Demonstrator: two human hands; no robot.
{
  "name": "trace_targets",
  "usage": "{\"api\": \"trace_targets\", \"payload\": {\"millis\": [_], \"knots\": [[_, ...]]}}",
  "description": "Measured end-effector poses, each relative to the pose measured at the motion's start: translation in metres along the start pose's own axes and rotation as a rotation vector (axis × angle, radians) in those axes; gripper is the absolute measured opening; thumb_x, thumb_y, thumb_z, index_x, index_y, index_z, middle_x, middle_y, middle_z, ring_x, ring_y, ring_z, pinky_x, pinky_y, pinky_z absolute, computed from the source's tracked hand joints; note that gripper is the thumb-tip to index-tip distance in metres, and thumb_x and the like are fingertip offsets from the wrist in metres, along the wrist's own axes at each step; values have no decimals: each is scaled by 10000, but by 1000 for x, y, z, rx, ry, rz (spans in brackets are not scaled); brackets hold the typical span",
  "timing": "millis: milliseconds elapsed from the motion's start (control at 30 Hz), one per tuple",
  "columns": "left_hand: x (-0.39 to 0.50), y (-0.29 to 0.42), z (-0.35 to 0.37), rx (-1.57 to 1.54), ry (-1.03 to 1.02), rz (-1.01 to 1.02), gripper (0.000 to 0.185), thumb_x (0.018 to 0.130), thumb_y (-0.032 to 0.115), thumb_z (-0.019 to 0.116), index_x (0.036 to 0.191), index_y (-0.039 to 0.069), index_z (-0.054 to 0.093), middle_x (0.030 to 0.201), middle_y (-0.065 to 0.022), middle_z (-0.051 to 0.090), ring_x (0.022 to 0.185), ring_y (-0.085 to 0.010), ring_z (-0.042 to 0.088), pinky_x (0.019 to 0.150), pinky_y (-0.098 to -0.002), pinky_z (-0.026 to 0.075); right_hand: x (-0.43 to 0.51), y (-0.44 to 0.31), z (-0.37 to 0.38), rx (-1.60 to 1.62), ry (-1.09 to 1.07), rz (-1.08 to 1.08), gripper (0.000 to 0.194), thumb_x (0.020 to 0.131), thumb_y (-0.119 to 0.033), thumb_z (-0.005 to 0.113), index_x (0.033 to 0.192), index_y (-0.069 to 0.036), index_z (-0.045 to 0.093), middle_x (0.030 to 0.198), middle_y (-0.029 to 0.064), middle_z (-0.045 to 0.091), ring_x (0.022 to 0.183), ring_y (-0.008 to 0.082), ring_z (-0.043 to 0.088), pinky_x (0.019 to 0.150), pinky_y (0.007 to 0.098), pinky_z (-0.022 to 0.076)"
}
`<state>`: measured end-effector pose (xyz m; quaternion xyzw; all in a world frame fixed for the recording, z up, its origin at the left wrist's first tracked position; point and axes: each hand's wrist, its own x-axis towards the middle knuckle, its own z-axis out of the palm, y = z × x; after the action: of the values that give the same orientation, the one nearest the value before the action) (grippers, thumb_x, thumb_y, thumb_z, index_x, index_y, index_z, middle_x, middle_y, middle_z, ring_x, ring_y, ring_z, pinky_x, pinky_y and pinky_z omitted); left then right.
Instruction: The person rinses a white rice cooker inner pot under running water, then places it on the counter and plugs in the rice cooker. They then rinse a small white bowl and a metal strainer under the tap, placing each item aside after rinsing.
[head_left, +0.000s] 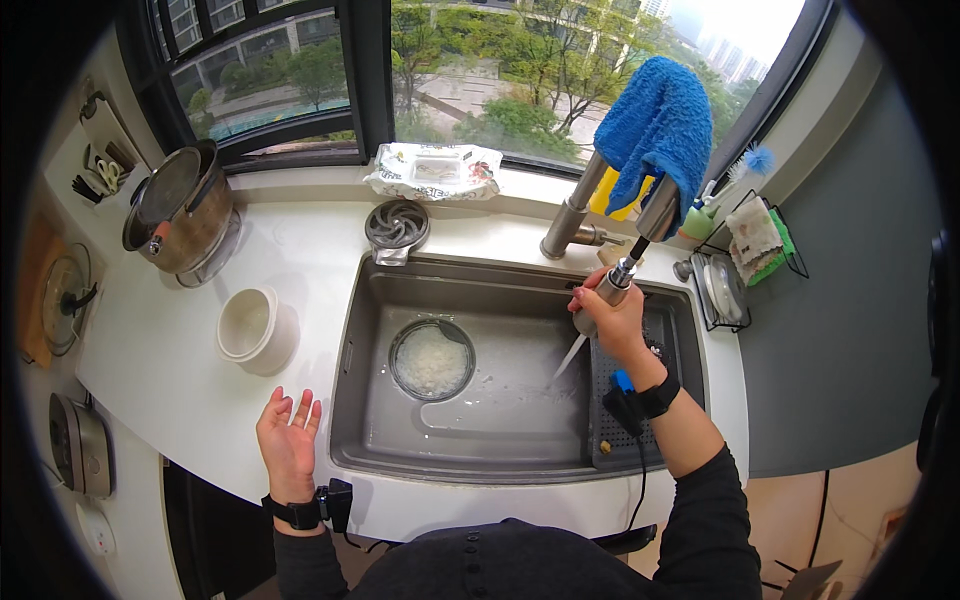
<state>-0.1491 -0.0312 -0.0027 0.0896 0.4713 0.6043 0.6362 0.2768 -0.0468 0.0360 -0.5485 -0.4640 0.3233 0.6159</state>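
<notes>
My right hand (619, 311) grips the metal pull-out spray head (594, 319) of the kitchen faucet (571, 217), and a stream of water runs from it into the grey sink (510, 442). A blue cloth (656, 120) drapes over the faucet's top. In the sink's left part, white grains that look like rice (431, 361) fill a round strainer or drain basket. My left hand (292, 442) is palm up with fingers apart, holding nothing, over the counter left of the sink. Beyond it stands a white round pot (247, 326).
A dark perforated tray (606, 412) fills the sink's right side. A wipes packet (435, 171) and a round drain cover (396, 225) sit behind the sink. Large steel pots (191, 225) stand back left. A wire rack (724, 322) with sponges and cloth is at the right.
</notes>
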Motion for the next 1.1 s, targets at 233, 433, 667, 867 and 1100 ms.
{"api": "trace_targets", "payload": {"millis": [233,433,667,867,1100], "knots": [[-2,-3,6,-8,6,-17,493,770,74,581,1226,22,401,1044,-89,392,1053,-290,512,903,-422,457,-2,6,34,160,31,-25,99,837,-40,615,886,-13,534,738,85,613,680,178,628,664,304,515],[0,-1,0,-16,9,-9,455,770,74,583,1193,35,419,1045,-91,398,1049,-289,513,901,-422,457,5,10,24,74,51,-15,99,831,-21,616,880,-17,531,719,81,609,681,169,631,641,290,513],[-2,-10,9,0,-6,-34,460,769,73,581,1197,30,418,1042,-93,401,1050,-292,513,899,-422,458,30,25,40,32,285,-249,194,800,-58,714,897,-62,546,839,15,608,778,90,576,718,231,467],[-6,-10,17,28,-18,-22,513,803,66,526,1278,-14,349,1145,-118,362,1052,-297,510,883,-426,468,50,22,81,282,267,-332,276,809,-193,744,955,-74,543,959,63,632,908,126,571,838,263,463],[-7,-12,18,26,-40,-37,510,801,64,526,1274,-14,351,1148,-122,365,1050,-297,512,880,-426,470,39,10,120,464,58,-130,300,867,-334,661,982,-93,524,1010,94,645,966,159,586,841,295,466]]}}
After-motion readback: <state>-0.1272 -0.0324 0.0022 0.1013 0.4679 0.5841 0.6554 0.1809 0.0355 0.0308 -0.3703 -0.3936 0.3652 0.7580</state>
